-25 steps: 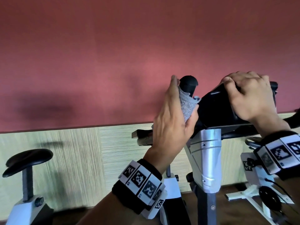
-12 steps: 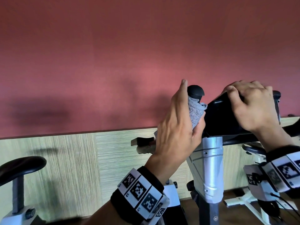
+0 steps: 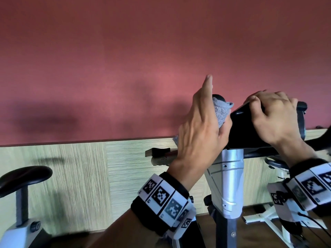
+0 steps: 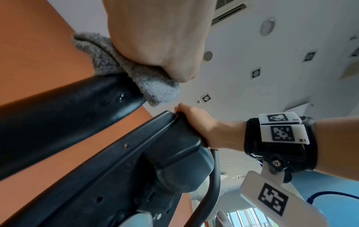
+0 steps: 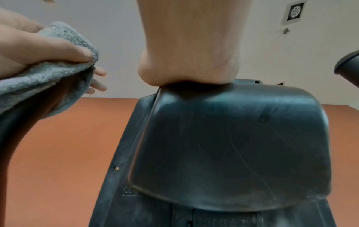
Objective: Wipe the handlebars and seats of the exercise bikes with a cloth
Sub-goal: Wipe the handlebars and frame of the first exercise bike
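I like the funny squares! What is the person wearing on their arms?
Bare arms, no sleeves. Each wrist wears a black band with white blocks printed with black square codes. The right band has a small camera mount, a white tag and thin cables.

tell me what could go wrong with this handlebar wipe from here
The left hand wraps the grey cloth round the black handlebar grip with its index finger lifted, so the cloth could slip off the end. The right hand braces on the console; pressing hard might tilt it.

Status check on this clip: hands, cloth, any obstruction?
Left hand holds grey cloth round handlebar grip. Right hand grips console. No obstruction seen.
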A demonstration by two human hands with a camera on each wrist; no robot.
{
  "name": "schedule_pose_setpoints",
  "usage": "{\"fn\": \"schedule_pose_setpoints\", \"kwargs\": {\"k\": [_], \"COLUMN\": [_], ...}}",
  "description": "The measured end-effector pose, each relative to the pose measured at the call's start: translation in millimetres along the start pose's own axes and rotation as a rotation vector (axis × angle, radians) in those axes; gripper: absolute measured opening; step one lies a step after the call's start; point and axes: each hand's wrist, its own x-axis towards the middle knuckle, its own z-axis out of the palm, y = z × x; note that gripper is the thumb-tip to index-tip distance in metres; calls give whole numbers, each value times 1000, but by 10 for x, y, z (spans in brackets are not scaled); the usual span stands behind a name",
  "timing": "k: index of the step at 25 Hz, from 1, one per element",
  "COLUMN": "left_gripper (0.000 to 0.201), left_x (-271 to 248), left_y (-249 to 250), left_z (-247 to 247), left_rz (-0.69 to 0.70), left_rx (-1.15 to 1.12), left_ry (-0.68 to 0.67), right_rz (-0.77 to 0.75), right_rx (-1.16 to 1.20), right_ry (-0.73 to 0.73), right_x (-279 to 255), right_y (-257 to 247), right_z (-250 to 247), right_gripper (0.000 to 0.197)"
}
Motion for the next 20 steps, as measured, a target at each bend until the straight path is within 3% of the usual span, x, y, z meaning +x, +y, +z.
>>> {"fn": "schedule_pose_setpoints", "kwargs": {"k": [7, 13, 20], "left_gripper": [77, 77, 79], "left_x": [-307, -60, -89], "left_y": [-116, -143, -192], "left_z": [-22, -21, -28], "left_rz": [-58, 75, 112], "left_rx": [-14, -107, -131], "left_ry": [-14, -51, -69], "right_rz": [-3, -16, -21], "right_rx": [-9, -6, 15], "right_ry": [-30, -3, 14], "right_x": [-6, -21, -9], "right_y": [-18, 23, 33], "right_z": [-25, 11, -16], "right_gripper": [42, 49, 49]}}
